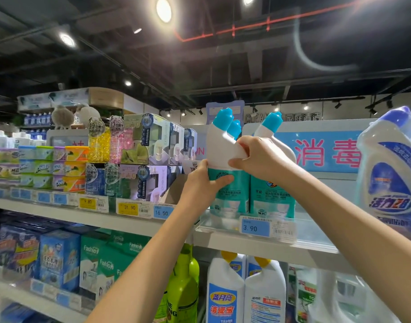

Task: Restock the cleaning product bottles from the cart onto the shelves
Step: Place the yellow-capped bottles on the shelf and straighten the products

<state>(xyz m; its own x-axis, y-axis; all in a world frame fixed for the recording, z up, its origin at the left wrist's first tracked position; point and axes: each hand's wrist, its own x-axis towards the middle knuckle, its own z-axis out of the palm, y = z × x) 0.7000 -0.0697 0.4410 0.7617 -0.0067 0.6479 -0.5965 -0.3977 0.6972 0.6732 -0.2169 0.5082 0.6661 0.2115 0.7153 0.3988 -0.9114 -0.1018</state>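
- Toilet-cleaner bottle (219,145): on the top shelf (246,244), upright, just left of a matching bottle (272,194) and touching or nearly touching it. Its base sits behind the clear front lip; I cannot tell whether it bears weight there.
- Left hand (205,180): thumb and fingers wrapped round the body at the top edge of the teal label.
- Right hand (262,157): fingers curled tight over the white shoulder below the neck.
- Form: rigid moulded plastic, flat-sided body, angled duck neck and a ribbed teal cap (223,117).
- Surface: smooth white plastic above, glossy teal sleeve label below.
- Handling, judged: full of liquid, so moderately heavy and bottom-weighted. The walls are stiff with slight give, the sleeve is slippery and nothing is fragile.
- Best hold, judged: the waist or shoulder, never the cap.
- Cart: not in view.
- Price tag (255,228): blue, reads 3.90.
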